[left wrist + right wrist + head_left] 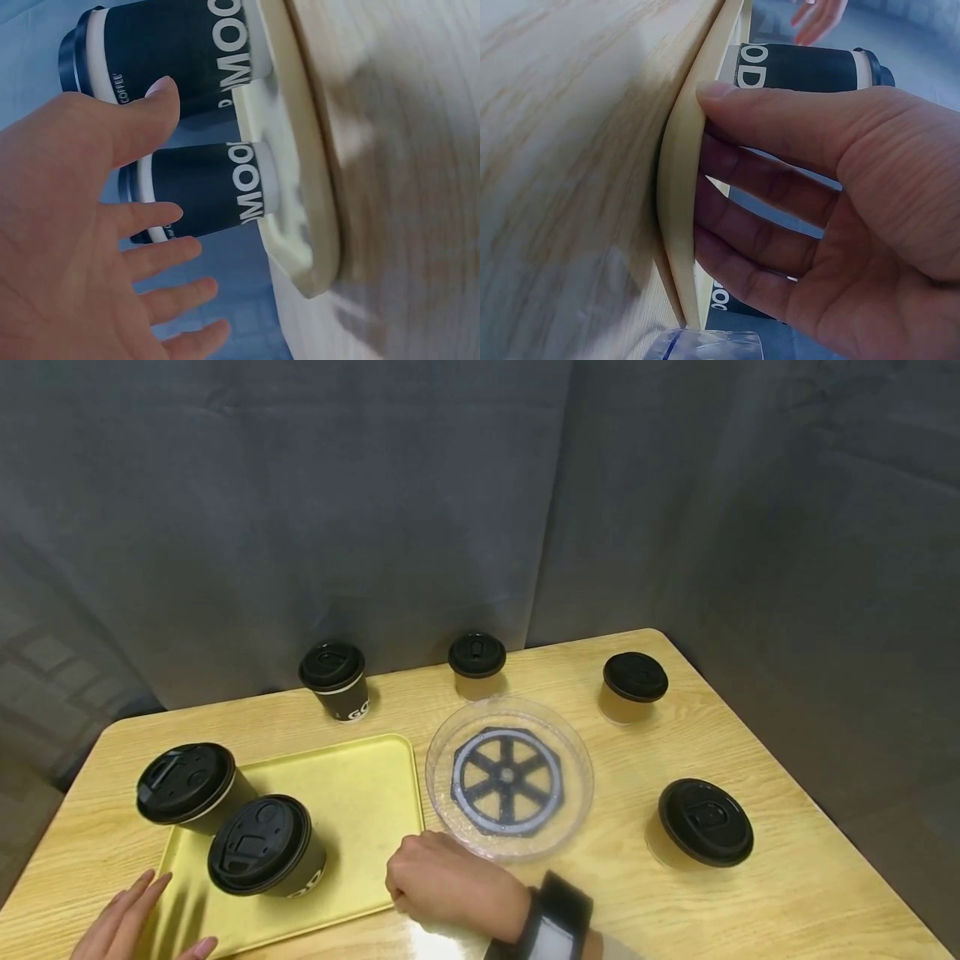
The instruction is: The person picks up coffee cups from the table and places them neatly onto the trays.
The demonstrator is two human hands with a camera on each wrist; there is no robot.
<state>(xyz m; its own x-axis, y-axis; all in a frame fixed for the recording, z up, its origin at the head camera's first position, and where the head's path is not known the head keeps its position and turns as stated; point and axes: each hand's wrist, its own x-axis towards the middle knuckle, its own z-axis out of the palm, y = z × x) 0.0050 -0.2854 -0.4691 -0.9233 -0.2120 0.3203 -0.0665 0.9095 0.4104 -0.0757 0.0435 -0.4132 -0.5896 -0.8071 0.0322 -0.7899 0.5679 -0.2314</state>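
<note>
A yellow tray (360, 802) lies on the table with two dark paper coffee cups on its left part. The nearer lidded cup (262, 847) stands just right of my left hand (123, 918); the farther cup (195, 785) is behind it. In the left wrist view my left hand (67, 202) has its fingers spread, with nothing held and a gap before the cups. My right hand (450, 881) is at the tray's front right corner. In the right wrist view its thumb (780, 116) lies on the rim and its curled fingers reach inside, gripping the edge; their tips are hidden.
Right of the tray sits a clear round dish (573, 793) with a dark spoked pattern. Behind stand a dark cup (345, 697) and a clear black-lidded cup (478, 681). Two more clear lidded cups, one farther (626, 702) and one nearer (675, 843), stand to the right. Grey curtain surrounds the table.
</note>
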